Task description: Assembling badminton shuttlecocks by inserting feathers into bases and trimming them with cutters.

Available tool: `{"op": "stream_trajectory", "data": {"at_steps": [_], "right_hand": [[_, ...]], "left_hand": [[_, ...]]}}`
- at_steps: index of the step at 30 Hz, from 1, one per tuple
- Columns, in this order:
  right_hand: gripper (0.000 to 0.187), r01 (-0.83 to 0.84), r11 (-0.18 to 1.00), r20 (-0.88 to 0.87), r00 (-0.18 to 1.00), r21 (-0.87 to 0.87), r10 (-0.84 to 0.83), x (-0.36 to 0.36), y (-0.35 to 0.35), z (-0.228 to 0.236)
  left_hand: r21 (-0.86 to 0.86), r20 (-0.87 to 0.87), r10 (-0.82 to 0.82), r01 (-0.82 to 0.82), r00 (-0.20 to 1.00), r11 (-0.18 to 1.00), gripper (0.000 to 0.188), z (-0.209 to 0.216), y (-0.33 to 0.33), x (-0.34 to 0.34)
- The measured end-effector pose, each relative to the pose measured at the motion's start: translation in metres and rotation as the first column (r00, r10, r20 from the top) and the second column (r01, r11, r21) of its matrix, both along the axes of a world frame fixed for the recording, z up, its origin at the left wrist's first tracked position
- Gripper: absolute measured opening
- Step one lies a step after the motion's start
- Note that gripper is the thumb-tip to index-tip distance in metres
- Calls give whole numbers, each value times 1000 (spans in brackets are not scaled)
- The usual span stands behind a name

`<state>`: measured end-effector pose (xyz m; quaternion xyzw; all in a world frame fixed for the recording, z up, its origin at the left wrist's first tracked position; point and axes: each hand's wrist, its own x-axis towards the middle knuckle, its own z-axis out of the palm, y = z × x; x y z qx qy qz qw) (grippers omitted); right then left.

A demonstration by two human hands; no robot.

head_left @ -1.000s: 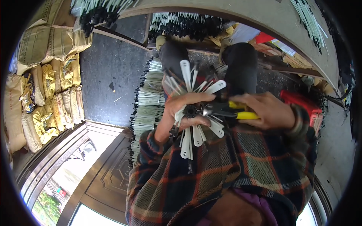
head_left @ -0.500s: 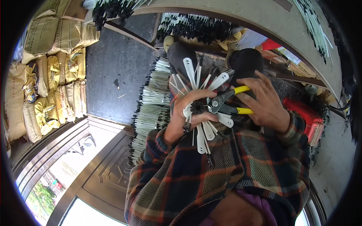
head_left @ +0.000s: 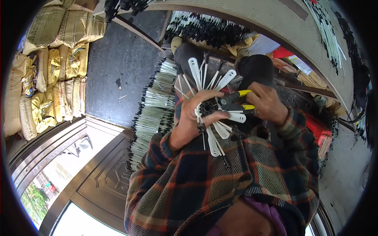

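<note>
Over my lap my left hand (head_left: 189, 118) is closed round a molded plastic piece with a black toothed hub (head_left: 206, 108). Flat white arms with holed ends (head_left: 226, 79) and thin black-tipped white rods fan out from it. Pliers (head_left: 226, 101) with dark jaws and yellow handles (head_left: 247, 107) are in my right hand (head_left: 267, 104), its fingers curled at the handle ends. The jaws sit at the hub's right side, between my left thumb and fingers; what they bite on is hidden.
Bundles of white rods with black tips (head_left: 157, 98) are stacked to my left. More lie under and on the bench (head_left: 252, 19) ahead. A red case (head_left: 319, 128) stands to the right. Filled sacks (head_left: 43, 78) line the left wall, above a brown panelled door (head_left: 106, 173).
My right fingers, spread before, have curled in round the pliers' handles, and the handles have come closer together. My left hand still holds the hub.
</note>
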<state>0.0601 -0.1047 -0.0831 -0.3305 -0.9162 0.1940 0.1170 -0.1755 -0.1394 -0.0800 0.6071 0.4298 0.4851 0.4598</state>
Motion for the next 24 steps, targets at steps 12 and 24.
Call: {"op": "stream_trajectory", "data": {"at_steps": [12, 24], "right_hand": [[32, -130, 703, 184, 917, -700, 353, 9, 59, 112], [36, 45, 937, -69, 995, -345, -74, -5, 18, 40]], "left_hand": [[-75, 48, -353, 356, 934, 932, 42, 4, 11, -3], [-187, 112, -107, 127, 988, 974, 44, -4, 26, -23]]}}
